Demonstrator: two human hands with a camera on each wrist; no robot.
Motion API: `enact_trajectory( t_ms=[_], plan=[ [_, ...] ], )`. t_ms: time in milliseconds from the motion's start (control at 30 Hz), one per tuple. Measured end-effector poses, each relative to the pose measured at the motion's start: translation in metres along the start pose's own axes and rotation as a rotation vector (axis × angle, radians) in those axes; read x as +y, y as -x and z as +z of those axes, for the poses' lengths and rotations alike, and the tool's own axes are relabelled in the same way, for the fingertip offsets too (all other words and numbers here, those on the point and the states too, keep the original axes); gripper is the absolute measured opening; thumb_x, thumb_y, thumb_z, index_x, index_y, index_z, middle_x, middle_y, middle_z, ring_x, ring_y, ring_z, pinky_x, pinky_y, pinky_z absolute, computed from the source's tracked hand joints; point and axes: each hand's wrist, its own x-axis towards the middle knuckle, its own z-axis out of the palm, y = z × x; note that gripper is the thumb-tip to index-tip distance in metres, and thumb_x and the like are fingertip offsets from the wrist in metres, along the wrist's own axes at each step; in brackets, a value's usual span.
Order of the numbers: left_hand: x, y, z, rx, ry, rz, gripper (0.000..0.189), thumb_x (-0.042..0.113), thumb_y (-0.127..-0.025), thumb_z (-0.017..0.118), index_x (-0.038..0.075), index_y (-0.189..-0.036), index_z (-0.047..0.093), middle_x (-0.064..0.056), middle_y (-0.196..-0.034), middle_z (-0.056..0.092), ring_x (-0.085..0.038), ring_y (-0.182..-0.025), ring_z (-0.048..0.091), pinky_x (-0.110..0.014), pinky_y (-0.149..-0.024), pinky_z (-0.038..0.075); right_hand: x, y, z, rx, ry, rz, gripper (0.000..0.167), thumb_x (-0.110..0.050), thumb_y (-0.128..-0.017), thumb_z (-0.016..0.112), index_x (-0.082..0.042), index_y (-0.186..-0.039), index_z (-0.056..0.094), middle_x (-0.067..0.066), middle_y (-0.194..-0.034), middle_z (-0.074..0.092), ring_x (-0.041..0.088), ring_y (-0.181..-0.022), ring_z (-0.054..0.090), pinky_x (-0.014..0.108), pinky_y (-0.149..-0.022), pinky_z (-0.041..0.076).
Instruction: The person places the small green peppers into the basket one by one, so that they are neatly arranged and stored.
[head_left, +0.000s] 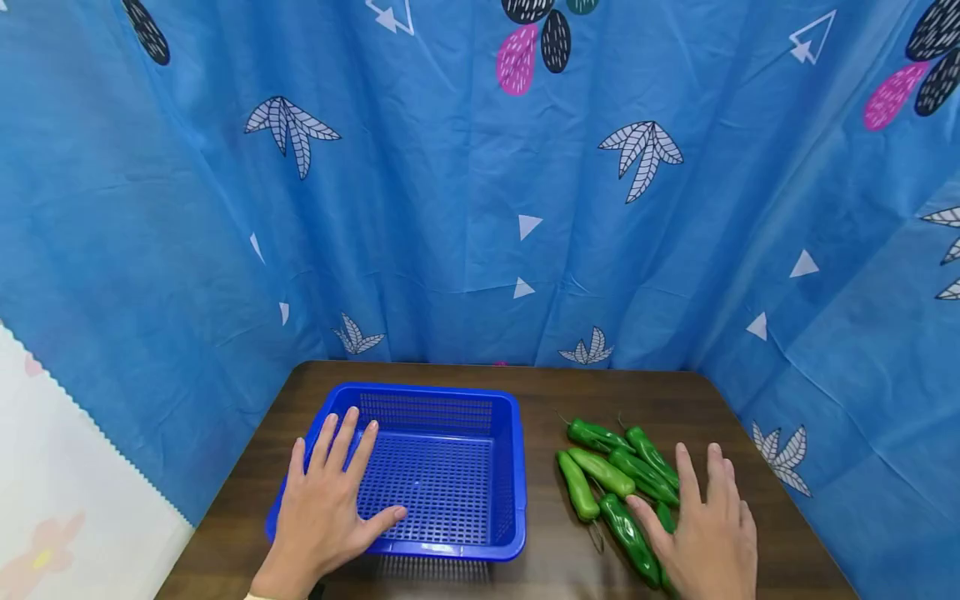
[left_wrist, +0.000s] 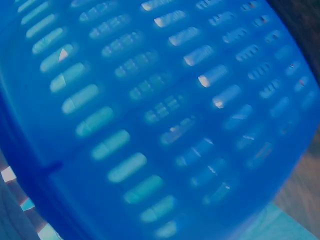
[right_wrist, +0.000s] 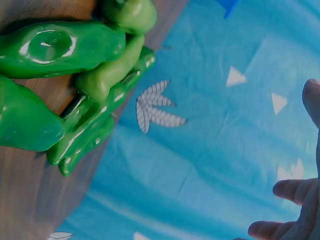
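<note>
Peppers lie in a loose heap on the brown table, to the right of the basket, as I see it through the head view. Some touch or overlap; two are paler green than the rest, and a few show thin stems. My right hand is nearest to them: it is wide open, fingers extended, thumb out to the side, with hold of nothing. Its thumb overlaps the heap from up here, but I can't tell whether it touches. In my right wrist view, the peppers sit at the left, glossy and close, with fingers at the right edge against the curtain.

My left hand is spread open too, back of the hand up and gripping nothing, over the left side of the basket. Whether it rests on the rim I can't tell. The basket is blue plastic, its walls and floor pierced with slots; that slotted plastic fills most of my left wrist view, blurred.
</note>
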Motion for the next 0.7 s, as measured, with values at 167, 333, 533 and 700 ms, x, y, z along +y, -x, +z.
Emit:
enact_trajectory(
  t_ms=[167, 333, 533, 700],
  plan=[
    [-0.011, 0.005, 0.001, 0.019, 0.019, -0.046, 0.114, 0.089, -0.069, 0.056, 0.024, -0.159, 0.030, -0.012, -0.165, 0.029, -0.040, -0.145, 0.037, -0.073, -0.101, 0.035, 0.008, 0.001, -0.001, -0.005, -0.053, 0.119, 0.089, -0.049, -0.086, 0.074, -0.006, -0.154, 0.038, 0.032, -0.155, 0.030, 0.055, -0.127, 0.041, 0.069, -0.092, 0.038],
    [-0.024, 0.013, 0.006, -0.025, 0.062, -0.125, 0.111, 0.084, -0.071, 0.061, 0.023, -0.159, 0.031, -0.012, -0.164, 0.031, -0.041, -0.142, 0.038, -0.074, -0.099, 0.035, 0.012, 0.004, -0.003, -0.138, -0.123, 0.278, 0.082, -0.049, -0.092, 0.068, -0.003, -0.153, 0.037, 0.033, -0.153, 0.030, 0.057, -0.124, 0.041, 0.070, -0.091, 0.037],
    [-0.039, 0.023, 0.010, -0.052, 0.144, -0.211, 0.109, 0.075, -0.073, 0.070, 0.018, -0.158, 0.035, -0.015, -0.161, 0.034, -0.045, -0.139, 0.039, -0.072, -0.097, 0.035, 0.021, 0.002, -0.002, -0.413, -0.238, 0.467, 0.089, -0.065, -0.097, 0.047, 0.000, -0.155, 0.030, 0.037, -0.153, 0.024, 0.058, -0.131, 0.032, 0.071, -0.104, 0.028],
    [-0.051, 0.028, 0.011, -0.090, 0.188, -0.273, 0.104, 0.071, -0.077, 0.071, 0.014, -0.157, 0.035, -0.018, -0.160, 0.034, -0.049, -0.137, 0.038, -0.076, -0.094, 0.034, 0.031, 0.004, 0.005, -0.555, -0.250, 0.544, 0.097, -0.074, -0.095, 0.036, 0.000, -0.157, 0.025, 0.038, -0.153, 0.022, 0.058, -0.133, 0.029, 0.071, -0.106, 0.026]
  ],
)
